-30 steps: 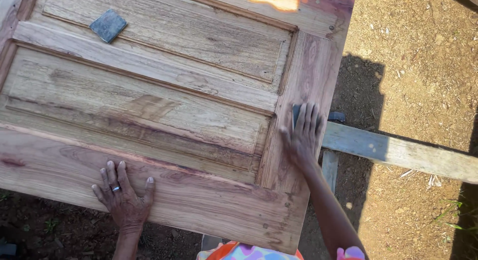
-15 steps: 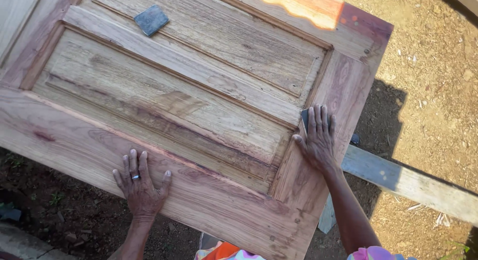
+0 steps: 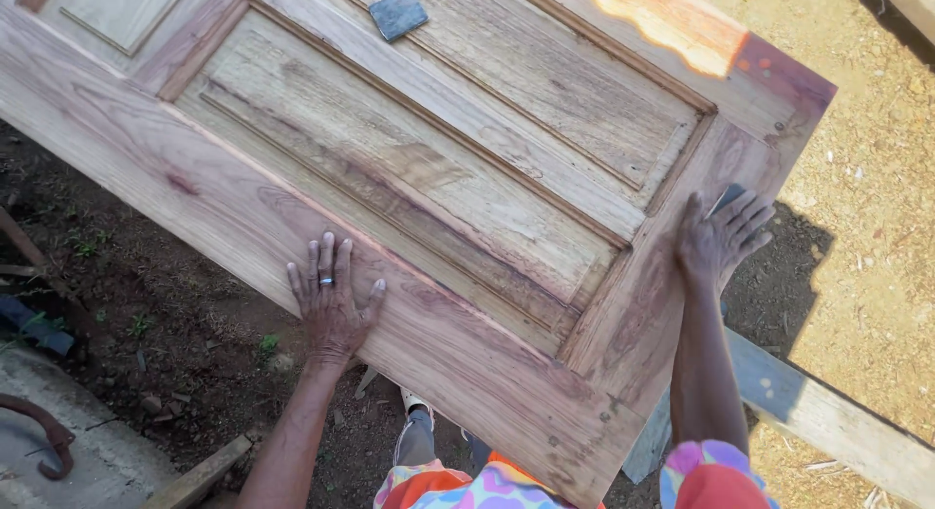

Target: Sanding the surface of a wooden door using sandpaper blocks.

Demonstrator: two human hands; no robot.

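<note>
An outdoor carpentry yard is shown, i.e. an open-air woodworking spot w/ no roof or walls. An unfinished panelled wooden door [image 3: 419, 207] is laid flat over a rough timber plank [image 3: 828, 412], in bare sunlight. Bare dirt ground [image 3: 877, 178] w/ small stones is seen at right, dark soil w/ weeds at left. A piece of sandpaper [image 3: 397, 13] is left on the door, a concrete slab edge [image 3: 58, 441] at lower left.

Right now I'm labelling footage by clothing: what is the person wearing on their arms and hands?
Both forearms are bare. The left hand wears a silver ring on one of its fingers; the right hand shows none. Bright multicoloured short sleeves show in orange, pink and pale blue.
</note>
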